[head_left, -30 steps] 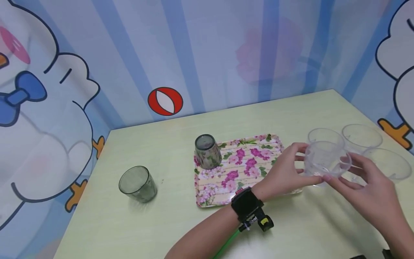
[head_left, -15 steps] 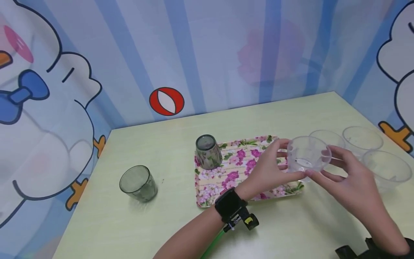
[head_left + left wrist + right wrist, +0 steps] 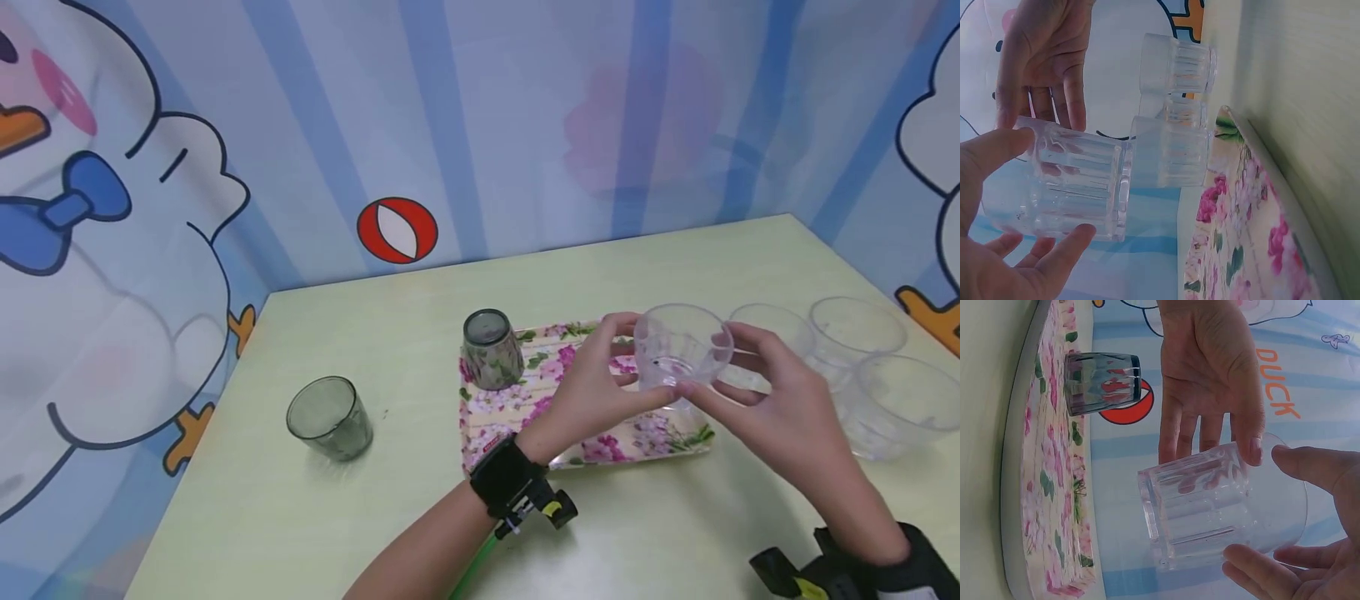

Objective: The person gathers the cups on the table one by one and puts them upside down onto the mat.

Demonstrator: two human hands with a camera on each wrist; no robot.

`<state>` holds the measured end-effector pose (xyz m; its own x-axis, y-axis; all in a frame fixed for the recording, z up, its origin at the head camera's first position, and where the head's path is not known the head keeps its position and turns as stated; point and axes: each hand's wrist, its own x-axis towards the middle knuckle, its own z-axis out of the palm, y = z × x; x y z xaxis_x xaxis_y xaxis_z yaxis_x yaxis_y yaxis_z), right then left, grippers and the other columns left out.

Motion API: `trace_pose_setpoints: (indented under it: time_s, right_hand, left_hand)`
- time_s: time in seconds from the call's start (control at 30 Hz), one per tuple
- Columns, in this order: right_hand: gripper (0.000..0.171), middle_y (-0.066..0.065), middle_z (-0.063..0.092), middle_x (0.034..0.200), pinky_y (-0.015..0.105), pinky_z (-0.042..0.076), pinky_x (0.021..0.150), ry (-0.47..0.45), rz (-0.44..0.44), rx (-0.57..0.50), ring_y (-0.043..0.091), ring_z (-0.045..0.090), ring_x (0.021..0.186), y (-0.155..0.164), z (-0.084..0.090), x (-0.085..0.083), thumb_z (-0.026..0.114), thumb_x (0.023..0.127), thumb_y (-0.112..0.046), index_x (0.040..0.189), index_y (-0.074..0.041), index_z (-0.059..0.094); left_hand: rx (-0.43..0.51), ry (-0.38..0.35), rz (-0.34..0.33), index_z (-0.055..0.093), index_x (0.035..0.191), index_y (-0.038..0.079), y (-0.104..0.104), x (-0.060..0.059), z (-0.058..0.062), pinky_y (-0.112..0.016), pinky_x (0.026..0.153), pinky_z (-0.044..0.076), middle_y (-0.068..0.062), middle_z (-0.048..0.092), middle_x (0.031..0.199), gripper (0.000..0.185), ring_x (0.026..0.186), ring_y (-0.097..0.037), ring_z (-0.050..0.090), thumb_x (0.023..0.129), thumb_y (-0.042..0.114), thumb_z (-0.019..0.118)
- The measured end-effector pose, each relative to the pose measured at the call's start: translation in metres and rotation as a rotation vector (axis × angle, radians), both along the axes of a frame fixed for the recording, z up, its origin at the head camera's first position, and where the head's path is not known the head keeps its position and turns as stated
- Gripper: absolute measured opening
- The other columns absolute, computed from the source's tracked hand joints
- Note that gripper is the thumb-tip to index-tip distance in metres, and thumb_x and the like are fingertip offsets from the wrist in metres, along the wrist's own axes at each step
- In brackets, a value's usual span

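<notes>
Both hands hold one clear, ribbed drinking glass upright above the right part of the flowered tray. My left hand grips its left side, and my right hand grips the right side, thumbs meeting at the front. In the left wrist view the clear glass shows ribs on its lower part and a thick base. The right wrist view shows that base clear of the tray. A grey smoked glass stands upside down on the tray's back left corner.
Left of the tray, another grey smoked glass stands mouth up on the pale table. Three more clear glasses, one of them a front glass, stand mouth up at the right. A printed cloth wall rises behind the table.
Both hands have carried the clear glass leftward from beside the other clear glasses to over the tray's right part. The smoked glasses stay put on the tray and table.
</notes>
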<state>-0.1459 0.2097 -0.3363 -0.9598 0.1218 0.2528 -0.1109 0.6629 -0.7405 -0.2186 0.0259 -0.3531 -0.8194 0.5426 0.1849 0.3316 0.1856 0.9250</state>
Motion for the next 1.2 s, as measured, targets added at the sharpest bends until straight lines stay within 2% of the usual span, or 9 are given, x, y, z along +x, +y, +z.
trace_pose_setpoints:
  time_s: [0.2, 0.4, 0.6, 0.73, 0.97, 1.2]
  right_hand:
    - [0.085, 0.023, 0.049, 0.134, 0.033, 0.057, 0.076, 0.031, 0.035, 0.002, 0.043, 0.052, 0.12, -0.006, 0.004, -0.004, 0.078, 0.079, -0.033, 0.147, -0.005, 0.033]
    - [0.085, 0.023, 0.05, 0.132, 0.043, 0.055, 0.079, 0.026, 0.056, -0.001, 0.043, 0.053, 0.119, -0.015, 0.008, -0.008, 0.077, 0.079, -0.036, 0.146, -0.005, 0.034]
    - [0.085, 0.022, 0.051, 0.132, 0.042, 0.056, 0.08, 0.023, 0.086, -0.012, 0.042, 0.054, 0.119, -0.023, 0.01, -0.012, 0.077, 0.079, -0.037, 0.145, -0.005, 0.034]
    - [0.085, 0.022, 0.051, 0.132, 0.04, 0.056, 0.08, 0.022, 0.101, -0.005, 0.041, 0.055, 0.118, -0.028, 0.013, -0.014, 0.076, 0.08, -0.039, 0.145, -0.004, 0.034]
    - [0.081, 0.019, 0.053, 0.13, 0.038, 0.058, 0.08, 0.039, 0.147, -0.011, 0.039, 0.057, 0.116, -0.037, 0.017, -0.02, 0.075, 0.081, -0.038, 0.144, -0.005, 0.036]
    - [0.082, 0.018, 0.053, 0.132, 0.039, 0.057, 0.083, 0.037, 0.173, -0.002, 0.037, 0.057, 0.117, -0.045, 0.021, -0.027, 0.074, 0.081, -0.041, 0.145, -0.007, 0.036]
  left_hand:
    - [-0.019, 0.026, 0.03, 0.035, 0.142, 0.02, -0.009, -0.001, 0.005, -0.016, 0.088, 0.055, -0.003, 0.047, 0.136, 0.077, 0.117, -0.014, 0.056, 0.078, 0.023, 0.08]
    - [-0.029, -0.008, 0.058, 0.035, 0.143, 0.022, -0.019, -0.001, 0.008, -0.018, 0.089, 0.056, 0.0, 0.045, 0.138, 0.079, 0.118, -0.014, 0.055, 0.078, 0.024, 0.08]
    - [-0.081, 0.01, 0.102, 0.034, 0.144, 0.021, -0.028, -0.001, 0.011, -0.017, 0.086, 0.055, 0.0, 0.046, 0.139, 0.081, 0.12, -0.015, 0.055, 0.078, 0.028, 0.08]
    - [-0.08, 0.006, 0.118, 0.035, 0.143, 0.022, -0.033, -0.002, 0.013, -0.015, 0.086, 0.055, -0.001, 0.048, 0.137, 0.079, 0.12, -0.016, 0.055, 0.077, 0.028, 0.08]
    - [-0.076, -0.021, 0.148, 0.034, 0.143, 0.026, -0.046, -0.002, 0.018, -0.021, 0.089, 0.056, 0.0, 0.047, 0.139, 0.08, 0.124, -0.018, 0.053, 0.077, 0.028, 0.08]
    - [-0.073, 0.0, 0.186, 0.037, 0.14, 0.028, -0.056, -0.002, 0.023, -0.026, 0.09, 0.057, 0.0, 0.048, 0.137, 0.077, 0.124, -0.019, 0.054, 0.077, 0.029, 0.081]
